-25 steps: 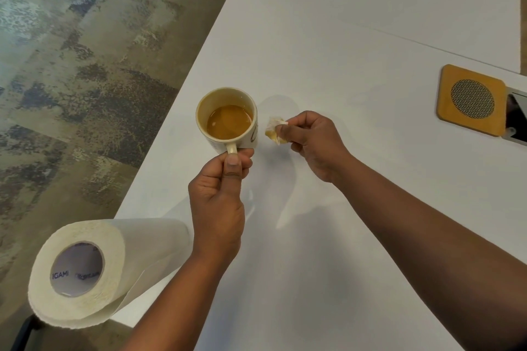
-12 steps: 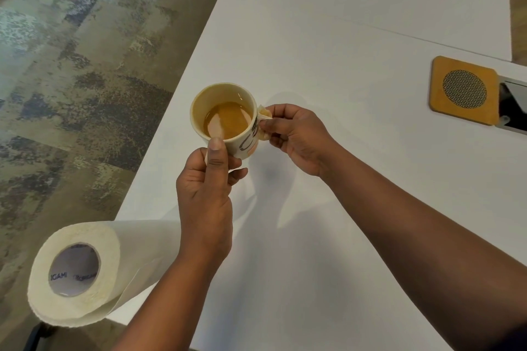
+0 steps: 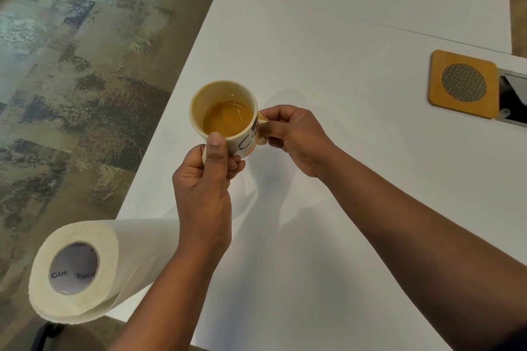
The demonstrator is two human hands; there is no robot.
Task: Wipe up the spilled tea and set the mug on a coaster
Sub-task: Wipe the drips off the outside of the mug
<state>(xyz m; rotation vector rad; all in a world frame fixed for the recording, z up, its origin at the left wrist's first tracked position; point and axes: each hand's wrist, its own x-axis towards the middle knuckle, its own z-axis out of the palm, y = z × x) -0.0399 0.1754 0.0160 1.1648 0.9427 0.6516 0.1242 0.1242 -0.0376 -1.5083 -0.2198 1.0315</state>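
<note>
Both hands on a mug of tea above the white tabletop.

The left hand (image 3: 204, 194) grips the handle of the mug (image 3: 225, 117), its fingers curled round the handle and the thumb lying up against the near wall just under the rim. The right hand (image 3: 293, 137) has its fingers closed on a small tea-stained wad of paper (image 3: 263, 120), pressed against the mug's right side; most of the wad is hidden. The mug is part full of amber tea and appears lifted off the tabletop (image 3: 328, 37) near its left edge. The wooden coaster (image 3: 463, 83), square with a round mesh centre, lies well apart at the far right. A paper towel roll (image 3: 77, 269) lies on its side at the near left corner.
</note>
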